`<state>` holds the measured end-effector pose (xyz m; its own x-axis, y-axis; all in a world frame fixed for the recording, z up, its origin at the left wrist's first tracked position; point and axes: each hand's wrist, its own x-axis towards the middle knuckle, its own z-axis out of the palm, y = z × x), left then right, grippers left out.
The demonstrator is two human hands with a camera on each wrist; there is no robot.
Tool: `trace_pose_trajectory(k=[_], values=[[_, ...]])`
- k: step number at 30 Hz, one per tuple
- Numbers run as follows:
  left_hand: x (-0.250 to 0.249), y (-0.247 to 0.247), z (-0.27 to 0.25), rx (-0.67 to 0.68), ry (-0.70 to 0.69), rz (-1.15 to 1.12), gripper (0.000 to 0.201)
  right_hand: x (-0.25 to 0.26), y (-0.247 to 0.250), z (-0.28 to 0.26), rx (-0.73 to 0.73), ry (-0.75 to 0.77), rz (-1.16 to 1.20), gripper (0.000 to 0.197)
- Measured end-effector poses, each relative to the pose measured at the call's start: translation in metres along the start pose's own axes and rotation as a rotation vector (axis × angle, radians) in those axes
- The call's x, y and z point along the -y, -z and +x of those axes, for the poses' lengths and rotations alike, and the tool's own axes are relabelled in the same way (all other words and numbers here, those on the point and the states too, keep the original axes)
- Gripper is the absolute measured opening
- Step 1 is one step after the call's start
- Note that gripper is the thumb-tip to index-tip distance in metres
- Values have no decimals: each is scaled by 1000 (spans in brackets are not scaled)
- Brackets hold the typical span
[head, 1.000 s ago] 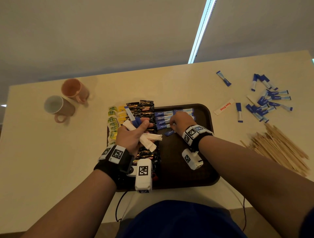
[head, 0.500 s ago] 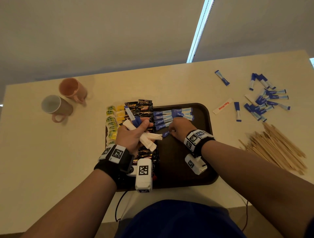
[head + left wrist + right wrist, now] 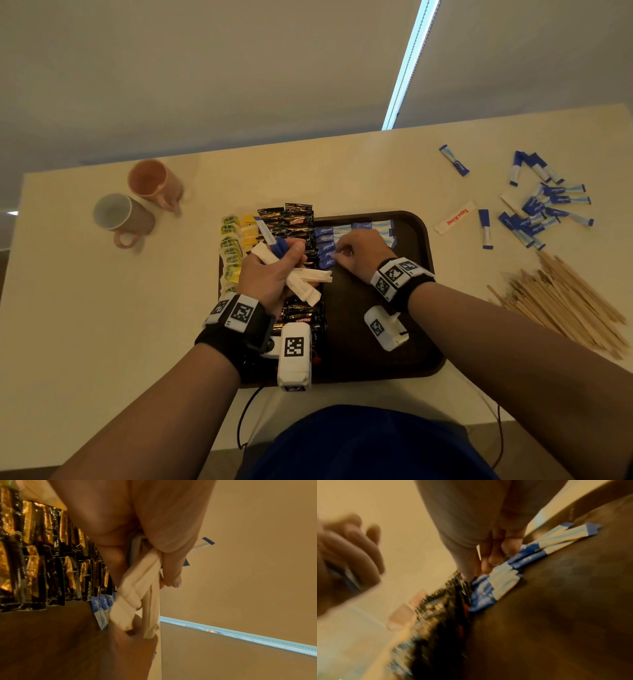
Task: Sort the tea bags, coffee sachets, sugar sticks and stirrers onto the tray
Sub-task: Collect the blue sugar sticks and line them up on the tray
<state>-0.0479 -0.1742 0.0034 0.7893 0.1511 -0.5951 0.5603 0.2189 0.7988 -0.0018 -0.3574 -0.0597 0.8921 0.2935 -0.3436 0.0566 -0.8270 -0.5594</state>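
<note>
A dark brown tray [image 3: 376, 359] holds yellow tea bags [image 3: 231, 246], black coffee sachets [image 3: 294, 219] and a row of blue sugar sticks [image 3: 325, 240]. My left hand [image 3: 270, 270] hovers over the coffee sachets and grips a bundle of white sugar sticks [image 3: 305, 291] plus a blue stick [image 3: 265, 233]. The left wrist view shows the white sticks [image 3: 137, 595] fanning out below my curled fingers. My right hand [image 3: 359, 250] is at the blue row, its curled fingertips pinching the end of a blue stick [image 3: 501, 582] lying at the row's near end.
Loose blue sugar sticks [image 3: 544, 205] and a white sachet with red print [image 3: 455, 217] lie on the table right of the tray. A pile of wooden stirrers [image 3: 565, 301] sits nearer on the right. Two mugs [image 3: 154, 181] [image 3: 120, 216] stand far left.
My right hand has slid a loose blue stick up and left against the row of blue sticks. The left hand keeps its bundle in place.
</note>
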Motion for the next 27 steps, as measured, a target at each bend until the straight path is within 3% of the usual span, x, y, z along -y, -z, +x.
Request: trace_pose_trajectory(k=[3, 7, 9, 12, 17, 22, 27], values=[[0, -4, 3, -10, -7, -14, 2, 18, 19, -15, -70, -2, 269, 27], [-3, -11, 7, -51, -20, -6, 7, 48, 39, -38, 168, -70, 699, 34], [-4, -12, 10, -95, -17, 4, 13, 56, 41, -48, 242, -104, 787, 31], [-4, -15, 10, -120, -22, -5, 20, 58, 38, -55, 174, -143, 863, 23], [-6, -17, 2, -108, -1, -55, 17, 50, 37, -59, 11, -176, 931, 6], [-4, -11, -5, -59, 29, -79, 23, 42, 42, -66, -107, -184, 898, 7], [-6, -16, -10, -38, 50, -67, 23, 36, 38, -66, -213, -55, 762, 14]])
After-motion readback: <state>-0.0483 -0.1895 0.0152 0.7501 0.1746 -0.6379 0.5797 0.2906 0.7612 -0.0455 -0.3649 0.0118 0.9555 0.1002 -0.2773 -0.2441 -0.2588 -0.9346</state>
